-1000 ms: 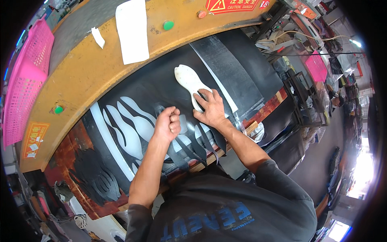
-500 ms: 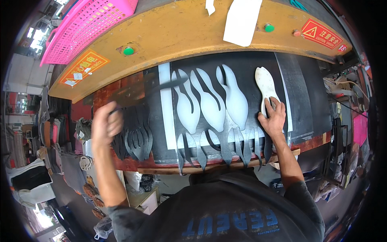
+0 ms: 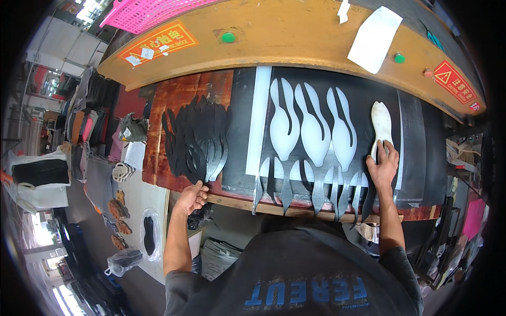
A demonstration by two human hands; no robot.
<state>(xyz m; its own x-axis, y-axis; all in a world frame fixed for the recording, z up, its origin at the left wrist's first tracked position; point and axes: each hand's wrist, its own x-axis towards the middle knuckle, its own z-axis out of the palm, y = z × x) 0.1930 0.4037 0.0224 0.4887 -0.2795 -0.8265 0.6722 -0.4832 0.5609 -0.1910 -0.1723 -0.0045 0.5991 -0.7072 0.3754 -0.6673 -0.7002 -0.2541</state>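
My left hand [image 3: 192, 198] is at the near edge of the work surface, its fingertips closed on the lower end of a black cut-out piece [image 3: 196, 167]. That piece lies on a pile of similar dark forked pieces. My right hand [image 3: 383, 164] is on the lower part of a white sole-shaped piece [image 3: 381, 120], thumb on one side and fingers on the other. Left of it, on a black sheet [image 3: 242, 131], lie three pale forked cut-outs [image 3: 314, 131]. Nearer me are several forked openings and dark strips [image 3: 286, 189] along the sheet's edge.
A yellow machine beam [image 3: 295, 45] with green buttons [image 3: 228, 37] and warning labels crosses beyond the work surface. A white paper [image 3: 375, 39] hangs from it. A pink basket [image 3: 153, 13] stands at the far left. Reddish-brown board [image 3: 158, 163] shows around the dark pile.
My left hand has come down and right to the pile, and now pinches a black piece that was blurred in mid-air over the sheet. My right hand stays on the white piece. The view has shifted.
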